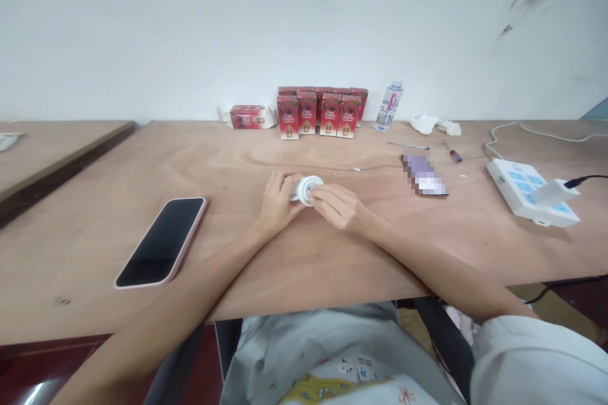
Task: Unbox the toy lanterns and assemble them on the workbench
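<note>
The print on the red boxes (321, 112) and the bottle's label (390, 103) is too small to read.

Sm. white round part (308, 189), mid-table

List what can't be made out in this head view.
- White round part: its near side is hidden by the left hand and right hand.
- Pixelated patch: blurred, identity unclear.
- Red boxes: print too small to read.
- Power strip: cable cut off at the right edge.
</note>
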Available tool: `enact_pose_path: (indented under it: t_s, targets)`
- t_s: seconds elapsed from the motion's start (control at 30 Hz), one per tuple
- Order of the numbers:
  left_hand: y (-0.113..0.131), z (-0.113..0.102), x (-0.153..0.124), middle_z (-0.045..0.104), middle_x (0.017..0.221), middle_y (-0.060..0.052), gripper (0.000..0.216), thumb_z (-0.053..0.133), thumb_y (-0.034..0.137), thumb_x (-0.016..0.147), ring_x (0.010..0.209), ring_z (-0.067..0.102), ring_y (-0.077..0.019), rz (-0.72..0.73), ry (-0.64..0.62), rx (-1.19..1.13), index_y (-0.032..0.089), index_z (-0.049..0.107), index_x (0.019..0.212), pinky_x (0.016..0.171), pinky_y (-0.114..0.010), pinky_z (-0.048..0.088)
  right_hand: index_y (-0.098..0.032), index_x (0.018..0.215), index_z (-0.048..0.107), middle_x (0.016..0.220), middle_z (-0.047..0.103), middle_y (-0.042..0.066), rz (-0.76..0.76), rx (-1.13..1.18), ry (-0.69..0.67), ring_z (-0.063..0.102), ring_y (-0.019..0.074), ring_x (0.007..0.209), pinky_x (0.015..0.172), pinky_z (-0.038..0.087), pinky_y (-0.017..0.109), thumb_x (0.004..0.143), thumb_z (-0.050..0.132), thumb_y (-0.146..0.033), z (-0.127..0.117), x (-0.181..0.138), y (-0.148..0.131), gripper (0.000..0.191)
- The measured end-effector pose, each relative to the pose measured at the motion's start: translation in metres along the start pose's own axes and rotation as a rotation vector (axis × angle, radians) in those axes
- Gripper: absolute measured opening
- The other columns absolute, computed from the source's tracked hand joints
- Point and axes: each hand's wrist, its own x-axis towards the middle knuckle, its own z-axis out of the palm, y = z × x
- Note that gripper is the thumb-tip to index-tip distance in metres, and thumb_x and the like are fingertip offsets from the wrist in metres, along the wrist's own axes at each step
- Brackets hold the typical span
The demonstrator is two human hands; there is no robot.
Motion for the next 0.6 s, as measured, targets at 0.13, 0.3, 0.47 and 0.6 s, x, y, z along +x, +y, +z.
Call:
enact_pose_path:
  t_s: [0.13, 0.3, 0.47, 0.6]
  targets:
    - [0.0007, 0.0000, 0.0004, 0.059, 0.098, -0.009, 0.037, 0.067, 0.034, 0.077, 0.090, 0.058, -0.0204, 0.016, 0.012, -0.073, 0.017, 0.050, 0.105, 0.075, -0.032, 0.051, -0.018, 0.077, 0.059, 0.081, 0.070, 0.007, 0.166, 0.035, 0.048, 0.064, 0.0169, 0.082, 0.070, 0.055, 0.030, 0.084, 0.056, -0.010, 0.0008, 0.0008, -0.0050, 0.011]
    - [0.0017, 0.0006, 0.0003, 0.059, 0.097, -0.010, 0.039, 0.067, 0.037, 0.077, 0.090, 0.059, -0.0212, 0.045, 0.038, -0.068, 0.016, 0.047, 0.104, 0.074, -0.034, 0.052, -0.018, 0.078, 0.059, 0.081, 0.070, 0.007, 0.229, 0.048, 0.094, 0.063, 0.0170, 0.078, 0.066, 0.054, 0.031, 0.082, 0.060, -0.014, 0.0024, -0.0007, -0.0075, 0.006]
    - [0.0035, -0.0009, 0.0014, 0.059, 0.097, -0.009, 0.036, 0.064, 0.037, 0.079, 0.089, 0.060, -0.0212, 0.040, 0.044, -0.059, 0.018, 0.046, 0.104, 0.073, -0.034, 0.052, -0.014, 0.085, 0.063, 0.084, 0.070, 0.008, 0.115, 0.054, 0.081, 0.065, 0.0173, 0.085, 0.073, 0.057, 0.030, 0.082, 0.059, -0.009, 0.0002, -0.0020, -0.0050, 0.007]
    - [0.0057, -0.0023, 0.0023, 0.060, 0.097, -0.008, 0.033, 0.061, 0.038, 0.082, 0.089, 0.060, -0.0201, 0.051, 0.032, -0.063, 0.018, 0.046, 0.103, 0.072, -0.033, 0.052, -0.010, 0.091, 0.064, 0.089, 0.070, 0.010, -0.007, 0.047, 0.016, 0.066, 0.0182, 0.090, 0.080, 0.058, 0.031, 0.082, 0.056, -0.004, -0.0044, -0.0023, -0.0036, 0.013]
